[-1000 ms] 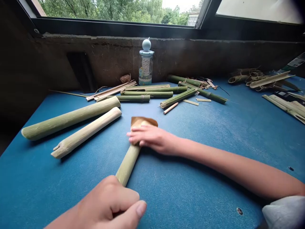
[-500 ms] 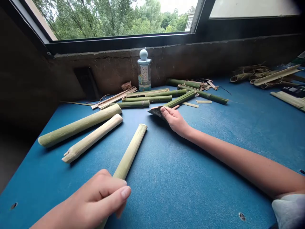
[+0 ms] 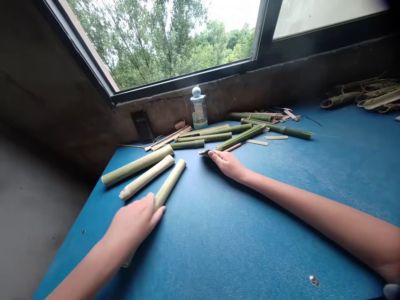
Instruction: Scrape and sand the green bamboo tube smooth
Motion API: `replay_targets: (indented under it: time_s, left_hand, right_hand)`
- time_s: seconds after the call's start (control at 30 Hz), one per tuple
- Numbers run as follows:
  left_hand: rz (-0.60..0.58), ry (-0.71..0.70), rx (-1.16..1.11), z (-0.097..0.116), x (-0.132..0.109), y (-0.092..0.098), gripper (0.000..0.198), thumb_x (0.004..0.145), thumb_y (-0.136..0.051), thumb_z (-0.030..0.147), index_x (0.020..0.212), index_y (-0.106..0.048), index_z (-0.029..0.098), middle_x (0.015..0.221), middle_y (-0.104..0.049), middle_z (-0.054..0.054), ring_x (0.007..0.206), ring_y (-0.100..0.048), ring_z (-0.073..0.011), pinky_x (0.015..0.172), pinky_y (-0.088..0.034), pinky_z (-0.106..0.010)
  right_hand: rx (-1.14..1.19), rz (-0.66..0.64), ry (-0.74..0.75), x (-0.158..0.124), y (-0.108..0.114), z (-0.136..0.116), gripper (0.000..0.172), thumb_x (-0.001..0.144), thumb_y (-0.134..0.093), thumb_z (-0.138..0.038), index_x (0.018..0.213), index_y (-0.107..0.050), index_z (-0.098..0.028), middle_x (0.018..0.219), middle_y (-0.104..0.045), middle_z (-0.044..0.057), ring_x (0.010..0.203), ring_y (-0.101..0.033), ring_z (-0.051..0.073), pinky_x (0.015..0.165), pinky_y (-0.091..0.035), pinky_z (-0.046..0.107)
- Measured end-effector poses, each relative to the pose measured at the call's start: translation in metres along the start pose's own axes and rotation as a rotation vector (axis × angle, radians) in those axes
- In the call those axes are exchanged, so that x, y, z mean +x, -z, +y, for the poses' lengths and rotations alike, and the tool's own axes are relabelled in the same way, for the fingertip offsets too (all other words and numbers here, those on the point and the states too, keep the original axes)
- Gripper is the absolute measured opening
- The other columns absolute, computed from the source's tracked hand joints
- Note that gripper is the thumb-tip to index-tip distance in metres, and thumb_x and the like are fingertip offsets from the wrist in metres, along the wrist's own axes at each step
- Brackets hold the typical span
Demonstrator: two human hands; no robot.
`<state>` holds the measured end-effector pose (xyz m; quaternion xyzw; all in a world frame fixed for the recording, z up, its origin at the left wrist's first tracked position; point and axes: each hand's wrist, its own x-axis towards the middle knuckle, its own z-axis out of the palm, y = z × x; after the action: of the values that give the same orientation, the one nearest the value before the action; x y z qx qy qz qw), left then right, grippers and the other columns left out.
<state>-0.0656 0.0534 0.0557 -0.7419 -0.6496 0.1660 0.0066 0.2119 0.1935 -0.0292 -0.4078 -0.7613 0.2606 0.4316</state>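
Note:
My left hand (image 3: pixel 135 223) lies over the near end of a pale green bamboo stick (image 3: pixel 170 183) on the blue table (image 3: pixel 250 233). The stick runs between its thumb and fingers, and its tip shows behind the wrist. This stick rests alongside two more peeled bamboo sticks (image 3: pixel 146 177) to its left. My right hand (image 3: pixel 228 163) reaches far across the table, palm down. Its fingertips are closed on a small brown sheet (image 3: pixel 204 153) that lies almost flat on the table.
A heap of thinner green bamboo pieces and strips (image 3: pixel 218 135) lies by the back wall. A small bottle with a pale blue cap (image 3: pixel 199 109) and a ball of twine (image 3: pixel 179 124) stand there too. More bamboo scraps (image 3: pixel 359 96) lie far right. The table's left edge drops to the floor.
My left hand has pushed its bamboo stick left, beside the other two. My right hand took the brown sheet off the stick's end and carried it toward the back heap. The camera has tilted left.

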Motion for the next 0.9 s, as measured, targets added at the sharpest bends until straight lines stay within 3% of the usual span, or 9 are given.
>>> replay_targets:
  time_s: [0.1, 0.17, 0.23, 0.27, 0.37, 0.5, 0.63, 0.77, 0.9]
  left_hand:
    - [0.055, -0.104, -0.092, 0.028, -0.007, 0.009, 0.03, 0.103, -0.038, 0.042, 0.096, -0.057, 0.02, 0.075, -0.065, -0.005, 0.066, -0.066, -0.0243, 0.053, -0.031, -0.031]
    - [0.09, -0.171, -0.169, 0.031, 0.004, 0.024, 0.034, 0.102, -0.044, 0.048, 0.09, -0.061, 0.021, 0.069, -0.061, 0.0, 0.065, -0.062, -0.0196, 0.058, -0.036, -0.03]
    - [0.178, -0.11, -0.237, 0.011, 0.034, 0.042, 0.04, 0.104, -0.044, 0.044, 0.08, -0.06, 0.016, 0.075, -0.061, -0.001, 0.073, -0.06, -0.0169, 0.071, -0.045, -0.031]
    - [0.236, -0.015, -0.262, -0.006, 0.055, 0.051, 0.039, 0.103, -0.048, 0.044, 0.081, -0.062, 0.014, 0.079, -0.062, -0.002, 0.077, -0.061, -0.0187, 0.076, -0.048, -0.034]
    - [0.371, 0.227, -0.37, -0.071, 0.13, 0.065, 0.032, 0.1, -0.057, 0.044, 0.102, -0.065, 0.013, 0.102, -0.065, -0.007, 0.096, -0.063, -0.0223, 0.088, -0.051, -0.042]
    - [0.381, 0.348, -0.613, -0.132, 0.224, 0.05, 0.029, 0.098, -0.063, 0.038, 0.115, -0.064, 0.014, 0.115, -0.065, -0.009, 0.103, -0.064, -0.0235, 0.09, -0.055, -0.043]
    - [0.399, 0.377, -0.875, -0.153, 0.292, 0.025, 0.031, 0.099, -0.062, 0.035, 0.121, -0.062, 0.014, 0.117, -0.065, -0.01, 0.099, -0.066, -0.0219, 0.085, -0.058, -0.041]
    - [0.445, 0.385, -1.077, -0.169, 0.333, 0.008, 0.031, 0.098, -0.064, 0.036, 0.119, -0.063, 0.014, 0.115, -0.065, -0.009, 0.099, -0.066, -0.022, 0.084, -0.058, -0.04]
    - [0.591, 0.377, -1.258, -0.185, 0.353, 0.001, 0.035, 0.099, -0.062, 0.042, 0.119, -0.063, 0.014, 0.114, -0.065, -0.01, 0.099, -0.066, -0.0227, 0.085, -0.057, -0.041]
  right_hand:
    - [-0.019, -0.04, 0.158, -0.009, -0.007, -0.024, 0.055, 0.107, -0.027, -0.046, 0.107, -0.071, -0.015, 0.109, -0.076, 0.01, 0.112, -0.068, 0.027, 0.1, -0.052, 0.044]
    - [-0.03, -0.161, 0.317, -0.02, -0.018, -0.043, 0.041, 0.104, -0.04, -0.042, 0.114, -0.072, -0.019, 0.124, -0.073, 0.008, 0.128, -0.061, 0.025, 0.113, -0.043, 0.041]
    - [-0.047, -0.298, 0.453, -0.029, -0.026, -0.054, 0.03, 0.1, -0.051, -0.039, 0.112, -0.074, -0.023, 0.123, -0.074, 0.005, 0.126, -0.062, 0.021, 0.116, -0.042, 0.036]
    - [-0.061, -0.346, 0.492, -0.031, -0.028, -0.055, 0.028, 0.099, -0.054, -0.038, 0.11, -0.074, -0.024, 0.12, -0.075, 0.004, 0.122, -0.065, 0.02, 0.114, -0.043, 0.034]
    - [-0.124, -0.346, 0.489, -0.025, -0.021, -0.041, 0.03, 0.102, -0.048, -0.034, 0.108, -0.074, -0.02, 0.112, -0.077, 0.007, 0.114, -0.068, 0.02, 0.109, -0.048, 0.038]
    - [-0.208, -0.242, 0.422, -0.015, -0.007, -0.023, 0.04, 0.107, -0.036, -0.032, 0.112, -0.071, -0.015, 0.112, -0.075, 0.011, 0.113, -0.067, 0.022, 0.102, -0.053, 0.039]
    - [-0.293, -0.216, 0.437, -0.023, -0.016, -0.035, 0.033, 0.105, -0.043, -0.03, 0.119, -0.068, -0.015, 0.121, -0.073, 0.012, 0.125, -0.059, 0.027, 0.111, -0.046, 0.047]
    - [-0.322, -0.204, 0.458, -0.044, -0.035, -0.06, 0.031, 0.104, -0.044, -0.028, 0.124, -0.065, -0.016, 0.127, -0.071, 0.012, 0.126, -0.059, 0.027, 0.116, -0.04, 0.051]
    - [-0.213, -0.329, 0.579, -0.063, -0.046, -0.077, 0.035, 0.103, -0.048, -0.033, 0.13, -0.061, -0.015, 0.132, -0.07, 0.009, 0.131, -0.057, 0.024, 0.122, -0.034, 0.042]
